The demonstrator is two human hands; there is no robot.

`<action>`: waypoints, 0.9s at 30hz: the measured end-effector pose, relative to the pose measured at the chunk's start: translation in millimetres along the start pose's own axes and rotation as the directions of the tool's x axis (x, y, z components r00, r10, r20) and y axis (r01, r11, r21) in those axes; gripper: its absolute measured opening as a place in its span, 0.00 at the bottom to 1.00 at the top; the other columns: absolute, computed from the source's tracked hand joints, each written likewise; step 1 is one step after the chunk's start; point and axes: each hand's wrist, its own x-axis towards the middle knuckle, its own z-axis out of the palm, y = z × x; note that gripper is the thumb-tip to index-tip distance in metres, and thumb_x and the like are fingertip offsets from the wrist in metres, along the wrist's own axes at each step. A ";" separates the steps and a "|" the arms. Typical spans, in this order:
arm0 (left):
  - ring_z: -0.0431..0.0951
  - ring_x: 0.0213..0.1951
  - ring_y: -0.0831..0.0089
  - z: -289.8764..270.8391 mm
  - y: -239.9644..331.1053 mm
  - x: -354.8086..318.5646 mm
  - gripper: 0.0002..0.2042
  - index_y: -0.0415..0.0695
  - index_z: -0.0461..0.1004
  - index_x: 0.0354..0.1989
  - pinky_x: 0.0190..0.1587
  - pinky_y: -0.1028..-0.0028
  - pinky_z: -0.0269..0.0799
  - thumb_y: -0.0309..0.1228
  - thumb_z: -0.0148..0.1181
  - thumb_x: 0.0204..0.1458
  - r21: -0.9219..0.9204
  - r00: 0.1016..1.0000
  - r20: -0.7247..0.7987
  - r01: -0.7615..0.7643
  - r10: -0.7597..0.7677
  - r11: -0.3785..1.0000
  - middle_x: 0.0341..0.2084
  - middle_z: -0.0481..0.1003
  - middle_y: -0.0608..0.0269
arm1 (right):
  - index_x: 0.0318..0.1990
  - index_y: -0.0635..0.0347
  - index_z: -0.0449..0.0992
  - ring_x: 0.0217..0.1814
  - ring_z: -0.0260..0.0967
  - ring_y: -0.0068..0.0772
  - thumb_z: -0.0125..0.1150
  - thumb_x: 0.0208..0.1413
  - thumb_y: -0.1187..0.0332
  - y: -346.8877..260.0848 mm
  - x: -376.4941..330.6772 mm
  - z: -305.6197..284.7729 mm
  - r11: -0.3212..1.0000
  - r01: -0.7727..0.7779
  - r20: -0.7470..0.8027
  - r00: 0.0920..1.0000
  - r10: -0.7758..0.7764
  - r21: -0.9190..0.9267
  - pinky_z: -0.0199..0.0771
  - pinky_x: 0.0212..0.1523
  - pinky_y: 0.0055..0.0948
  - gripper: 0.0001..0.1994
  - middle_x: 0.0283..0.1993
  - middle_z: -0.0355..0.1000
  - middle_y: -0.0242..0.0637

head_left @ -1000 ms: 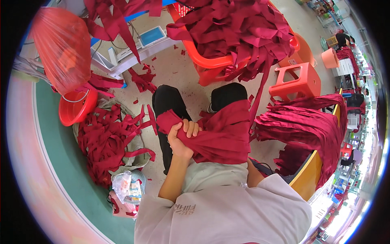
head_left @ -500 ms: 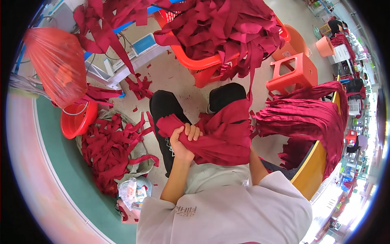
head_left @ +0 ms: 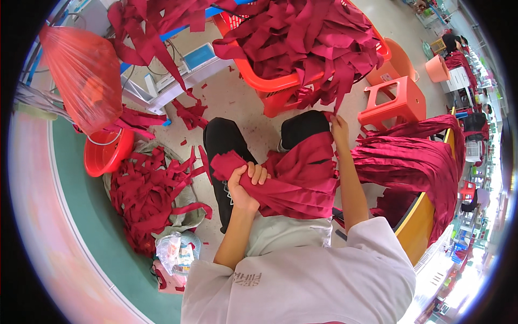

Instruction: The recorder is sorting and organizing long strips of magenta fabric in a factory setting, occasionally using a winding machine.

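Left hand (head_left: 245, 181) was fisted tight around the bunched ends of dark red fabric strips (head_left: 299, 181) lying across the lap, long axis running rightward; right hand (head_left: 339, 127) pinched a strip at the far end, beside the orange basket (head_left: 270, 86).

1. The right hand (head_left: 339, 125), which a second ago lay hidden under the bundle of dark red fabric strips (head_left: 294, 178) on the lap, now reaches out past the right knee, up to the strips hanging off the near rim of the orange basket (head_left: 272, 86).
2. The right forearm is now bared and stretched along the right edge of the bundle.
3. The left hand (head_left: 245, 181) sits slightly lower on the gathered end of the bundle than before, its fist clenched.
4. The bundle spreads wider and flatter across the lap.
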 end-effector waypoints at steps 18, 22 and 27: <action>0.63 0.26 0.70 -10.3 7.7 3.0 0.12 0.46 0.60 0.21 0.44 0.70 0.63 0.37 0.47 0.54 0.001 0.999 -0.020 0.034 -0.034 0.999 0.16 0.60 0.66 | 0.37 0.64 0.75 0.32 0.71 0.45 0.55 0.61 0.62 -170.1 -5.4 -28.0 0.906 0.411 -0.055 0.907 -0.418 -0.096 0.69 0.34 0.36 0.13 0.28 0.72 0.45; 0.63 0.26 0.70 -1.2 5.6 2.8 0.12 0.46 0.60 0.21 0.43 0.71 0.62 0.37 0.47 0.54 0.000 0.999 -0.006 0.038 -0.038 0.999 0.15 0.60 0.66 | 0.31 0.64 0.78 0.37 0.73 0.47 0.55 0.60 0.54 -298.0 41.9 -7.4 0.675 0.657 -0.042 0.705 -0.708 -0.334 0.72 0.38 0.41 0.19 0.30 0.75 0.47; 0.63 0.25 0.70 -5.6 1.2 -6.6 0.12 0.47 0.60 0.20 0.41 0.71 0.62 0.37 0.47 0.54 -0.017 0.998 0.044 0.053 -0.052 0.998 0.15 0.60 0.66 | 0.29 0.64 0.79 0.37 0.76 0.56 0.59 0.53 0.48 -308.3 100.0 41.9 0.562 0.514 0.247 0.840 -0.483 -0.648 0.76 0.38 0.50 0.23 0.31 0.77 0.53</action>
